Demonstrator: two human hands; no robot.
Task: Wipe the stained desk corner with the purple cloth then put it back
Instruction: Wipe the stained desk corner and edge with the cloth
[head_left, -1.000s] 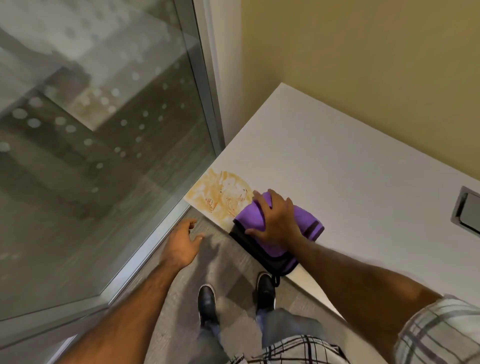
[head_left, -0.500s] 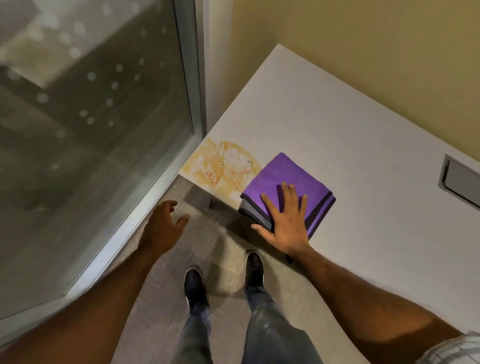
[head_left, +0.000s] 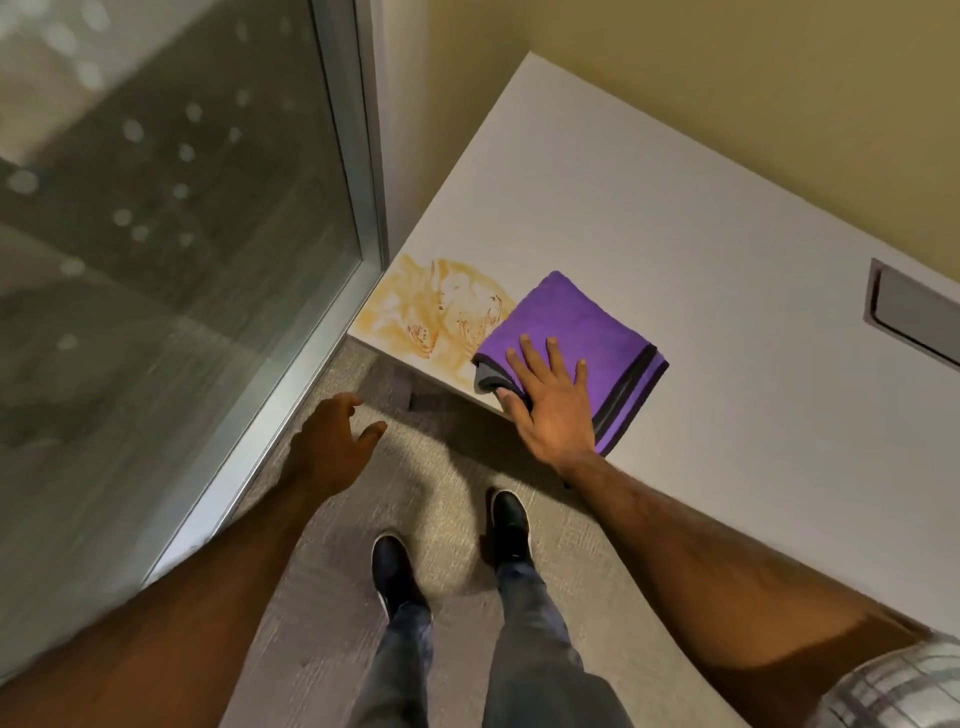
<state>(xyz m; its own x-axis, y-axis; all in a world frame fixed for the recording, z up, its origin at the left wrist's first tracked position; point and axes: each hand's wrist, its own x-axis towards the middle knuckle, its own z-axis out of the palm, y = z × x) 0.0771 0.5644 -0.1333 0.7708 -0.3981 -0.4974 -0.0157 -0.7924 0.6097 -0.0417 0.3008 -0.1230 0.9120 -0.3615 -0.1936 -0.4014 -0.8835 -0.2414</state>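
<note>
A folded purple cloth (head_left: 576, 322) with a dark stripe and grey underside lies on the white desk (head_left: 675, 218), near its front left corner. My right hand (head_left: 553, 405) lies palm down on the cloth's near part, fingers spread, thumb hooked at its grey front corner. An orange-brown smeared stain (head_left: 436, 306) covers the desk corner just left of the cloth, touching the cloth's edge. My left hand (head_left: 332, 441) hovers over the carpet below the desk corner, fingers loosely apart and holding nothing.
A glass partition (head_left: 182, 234) with a metal frame (head_left: 363, 182) stands close to the left of the desk corner. A yellow wall runs behind the desk. A grey recessed cable cover (head_left: 914, 317) sits at the desk's right. My shoes (head_left: 395, 571) stand on carpet.
My right hand has gone from clutching the bunched cloth at the desk edge to lying flat on it, and the cloth now rests spread on the desk. The view shifted slightly.
</note>
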